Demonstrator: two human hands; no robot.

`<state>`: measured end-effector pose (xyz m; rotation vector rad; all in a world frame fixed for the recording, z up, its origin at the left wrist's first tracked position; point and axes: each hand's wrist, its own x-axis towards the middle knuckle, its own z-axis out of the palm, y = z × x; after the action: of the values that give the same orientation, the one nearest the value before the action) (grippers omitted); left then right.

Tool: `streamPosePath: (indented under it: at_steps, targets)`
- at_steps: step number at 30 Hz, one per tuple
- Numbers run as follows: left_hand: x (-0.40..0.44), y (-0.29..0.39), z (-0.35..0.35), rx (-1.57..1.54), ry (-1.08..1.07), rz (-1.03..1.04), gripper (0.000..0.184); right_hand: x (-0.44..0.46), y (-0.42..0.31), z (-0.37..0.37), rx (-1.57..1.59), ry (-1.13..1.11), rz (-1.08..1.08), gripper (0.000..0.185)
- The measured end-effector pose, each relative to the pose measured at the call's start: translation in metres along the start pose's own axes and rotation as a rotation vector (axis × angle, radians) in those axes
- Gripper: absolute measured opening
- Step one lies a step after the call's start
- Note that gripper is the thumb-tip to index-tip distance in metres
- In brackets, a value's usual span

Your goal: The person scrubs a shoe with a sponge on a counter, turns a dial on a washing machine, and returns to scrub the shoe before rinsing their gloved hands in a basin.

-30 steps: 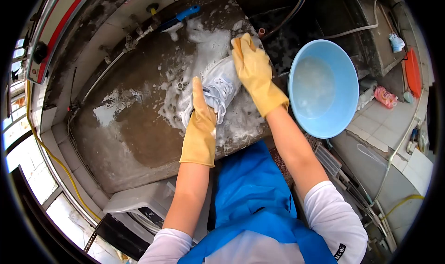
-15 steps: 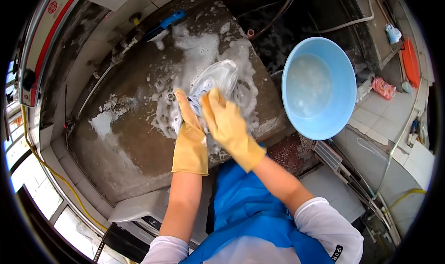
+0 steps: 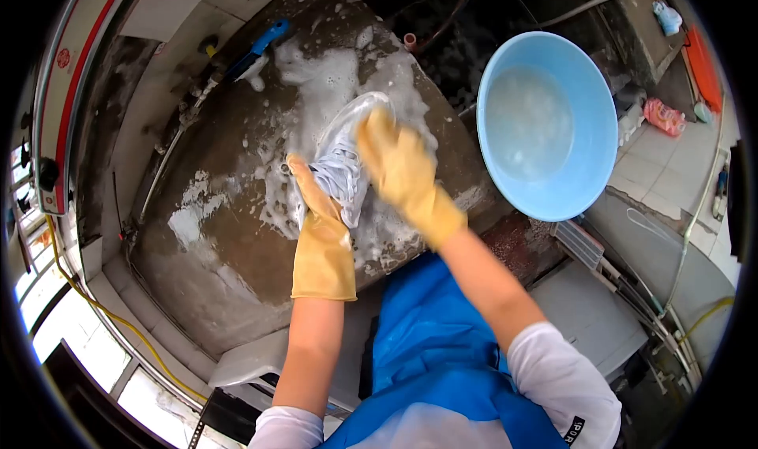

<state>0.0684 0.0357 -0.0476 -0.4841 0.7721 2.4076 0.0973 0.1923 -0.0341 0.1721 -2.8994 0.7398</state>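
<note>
A white shoe with pale laces lies tilted on the wet brown slab, with suds around it. My left hand, in a yellow rubber glove, grips the near end of the shoe; part of its fingers is hidden by the shoe. At the shoe's right side is my right hand, also gloved in yellow. Its fingers are bent and blurred by motion, and whether they hold anything cannot be made out.
A light blue basin with cloudy water stands to the right of the slab. A blue-handled brush lies at the slab's back left, beside taps and a pipe. Farther right are a pink packet and an orange object.
My right hand moved from the shoe's far end down to the laces, then back up and right to its side. My left hand stays at the near end. The view has shifted slightly.
</note>
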Motion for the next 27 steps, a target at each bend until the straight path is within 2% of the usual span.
streamPosePath:
  at_steps: [1,2,4,5,6,7,8,9,10,12,13,14,16,17,20,21,22,24,25,26,27]
  targets:
    - [0.0,0.0,-0.009,0.008,0.168,-0.021,0.116,0.022,0.017,-0.001,-0.387,0.029,0.052,0.043]
    - [0.001,-0.001,-0.008,0.015,0.175,-0.024,0.116,0.019,0.014,0.004,-0.38,0.027,0.057,0.043]
    - [0.002,-0.003,-0.005,-0.041,0.111,0.026,0.117,0.009,-0.007,0.016,0.006,0.166,0.215,0.042]
    - [0.001,-0.001,-0.02,-0.034,0.111,0.018,0.117,-0.017,-0.038,0.007,0.301,0.149,0.286,0.043]
    - [0.001,0.004,-0.046,0.057,0.181,0.019,0.115,-0.043,-0.07,-0.001,0.59,0.156,0.368,0.043]
    - [0.004,0.008,-0.061,0.15,0.253,0.026,0.113,-0.059,-0.085,-0.003,0.749,0.207,0.349,0.045]
    - [0.0,0.01,-0.033,0.158,0.259,0.026,0.113,-0.063,-0.084,-0.002,0.735,0.186,0.333,0.045]
    - [-0.012,0.01,0.02,0.195,0.426,0.008,0.113,-0.048,-0.061,0.0,0.568,0.105,0.292,0.044]
    - [-0.007,0.009,-0.003,0.287,0.508,0.079,0.112,-0.025,-0.031,0.004,0.359,0.024,0.222,0.044]
    - [0.002,0.005,-0.048,0.489,0.696,0.199,0.112,0.01,0.01,0.026,0.032,0.111,0.13,0.044]
    - [-0.002,0.006,-0.049,0.283,0.495,0.112,0.111,0.015,0.012,0.036,0.06,0.185,0.141,0.045]
    - [-0.006,0.005,-0.049,0.227,0.454,0.097,0.11,0.009,-0.016,0.009,-0.049,0.048,0.244,0.046]
    - [-0.006,0.003,-0.05,0.204,0.448,0.118,0.108,-0.043,-0.065,0.001,0.727,0.04,0.414,0.048]
    - [-0.008,0.005,-0.05,0.198,0.443,0.121,0.106,-0.049,-0.083,-0.01,0.839,0.17,0.383,0.047]
    - [-0.013,0.006,-0.053,0.177,0.439,0.135,0.103,-0.013,-0.032,-0.014,0.851,-0.138,0.545,0.047]
    - [-0.013,0.005,-0.053,0.168,0.433,0.143,0.102,0.016,-0.005,-0.002,0.309,-0.078,0.274,0.045]
    - [-0.011,0.004,-0.055,0.162,0.428,0.157,0.1,0.046,0.022,0.009,-0.289,0.09,0.101,0.045]
    - [-0.012,0.003,-0.061,0.133,0.408,0.159,0.098,0.057,0.023,0.01,-0.392,0.043,0.08,0.044]
    - [-0.013,0.004,-0.064,0.066,0.294,0.113,0.097,0.034,0.009,0.011,-0.047,0.028,0.13,0.045]
    - [-0.012,0.009,-0.077,-0.083,-0.02,-0.028,0.096,0.001,-0.015,0.008,0.29,0.018,0.171,0.046]
    - [-0.006,0.014,-0.092,-0.23,-0.424,-0.263,0.095,-0.032,-0.049,-0.006,0.414,-0.007,0.244,0.048]
